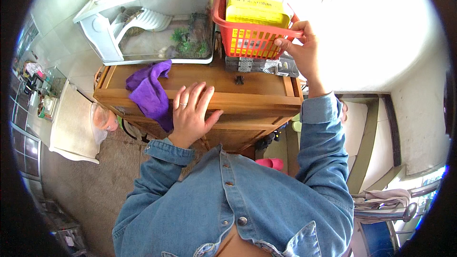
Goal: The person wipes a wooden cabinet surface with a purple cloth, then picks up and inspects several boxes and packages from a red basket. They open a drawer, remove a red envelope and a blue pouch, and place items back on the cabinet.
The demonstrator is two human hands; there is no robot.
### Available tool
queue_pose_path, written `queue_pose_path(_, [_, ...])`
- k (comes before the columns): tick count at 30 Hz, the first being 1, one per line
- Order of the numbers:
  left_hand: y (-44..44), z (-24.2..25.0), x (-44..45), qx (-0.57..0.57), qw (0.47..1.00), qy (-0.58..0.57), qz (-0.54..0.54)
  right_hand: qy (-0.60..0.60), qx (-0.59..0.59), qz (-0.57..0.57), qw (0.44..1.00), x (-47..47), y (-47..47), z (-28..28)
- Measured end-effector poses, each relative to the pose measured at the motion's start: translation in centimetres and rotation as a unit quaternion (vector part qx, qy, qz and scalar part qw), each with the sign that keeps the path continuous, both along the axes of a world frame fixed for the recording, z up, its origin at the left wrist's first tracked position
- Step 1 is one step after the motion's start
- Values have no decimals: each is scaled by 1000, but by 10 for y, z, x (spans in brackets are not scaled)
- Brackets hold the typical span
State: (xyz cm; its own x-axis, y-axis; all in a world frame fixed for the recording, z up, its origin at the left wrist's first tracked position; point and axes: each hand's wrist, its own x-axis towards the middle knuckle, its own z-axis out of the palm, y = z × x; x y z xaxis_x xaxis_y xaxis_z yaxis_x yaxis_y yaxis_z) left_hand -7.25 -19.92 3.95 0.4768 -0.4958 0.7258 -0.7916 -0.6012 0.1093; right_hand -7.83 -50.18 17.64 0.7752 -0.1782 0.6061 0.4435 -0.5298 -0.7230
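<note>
My right hand [302, 48] grips the rim of a red plastic basket [250, 28] at its near right corner. Inside the basket stands a yellow box [257, 10] bearing writing. Part of a dark patterned box [250, 65] shows below the basket. My left hand [192, 110], a ring on one finger, rests with spread fingers at the front edge of a wooden cabinet [203, 78] and holds nothing. Just left of it, a crumpled purple cloth [151, 92] hangs over that edge.
On the cabinet's left stands a clear turtle tank [153, 32] with a white ramp and green plastic plants. A cream-covered table [73, 125] is to the left. Pink slippers [269, 163] lie on the floor, near stairs [360, 132] at the right. A metal railing [385, 215] carries a cloth.
</note>
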Motion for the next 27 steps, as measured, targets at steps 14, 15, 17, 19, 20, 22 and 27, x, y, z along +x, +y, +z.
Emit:
queue_pose_path(14, [3,5,-3,-11,1000,-2,-10,-120,-75,22,990,-62,-16,117])
queue_pose_path(15, [3,5,-4,-13,1000,1,-12,-128,-73,15,989,-58,-9,131])
queue_pose_path(17, [5,4,-3,-15,1000,-2,-9,-137,-64,7,988,-40,14,152])
queue_pose_path(19, [5,1,-1,-24,1000,-11,-11,-143,-88,-6,986,-16,35,164])
queue_pose_path(20, [4,1,0,-25,999,-13,-16,-145,-36,25,988,-7,50,167])
queue_pose_path(22, [3,1,1,-28,999,-18,-19,-154,-31,36,987,19,71,167])
queue_pose_path(27, [3,-3,2,-29,999,-14,-32,-180,10,81,980,81,114,154])
